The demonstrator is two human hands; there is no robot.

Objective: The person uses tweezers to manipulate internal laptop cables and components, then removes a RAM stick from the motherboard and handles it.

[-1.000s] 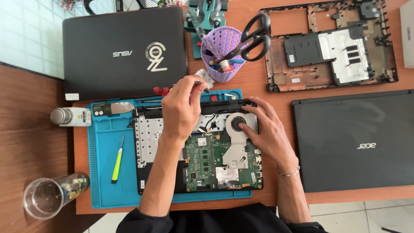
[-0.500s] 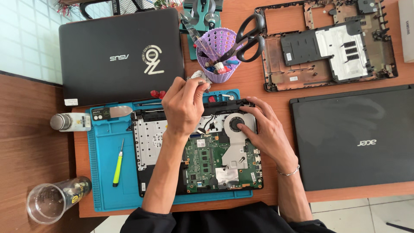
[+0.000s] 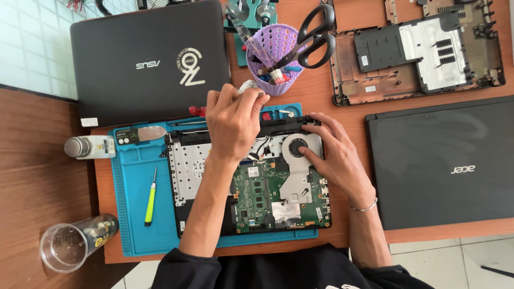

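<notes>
Grip: left hand (image 3: 233, 123) pinches white wad (image 3: 247, 85) | right hand (image 3: 329, 152) flat on fan (image 3: 296, 145)

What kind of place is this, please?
Probably a laptop repair workbench: an opened laptop lies on a blue repair mat, beside a stripped laptop base shell and a screwdriver.

I see a glossy green circuit board (image 3: 257, 192) with dull silvery metal shielding (image 3: 297, 184) around a black plastic fan (image 3: 296, 145). The mat (image 3: 134, 214) under it looks like matt blue rubber; the desk (image 3: 37, 176) is smooth brown wood. The closed laptops' lids (image 3: 444, 160) are matt black plastic, and the cup (image 3: 67, 246) is clear plastic.
</notes>
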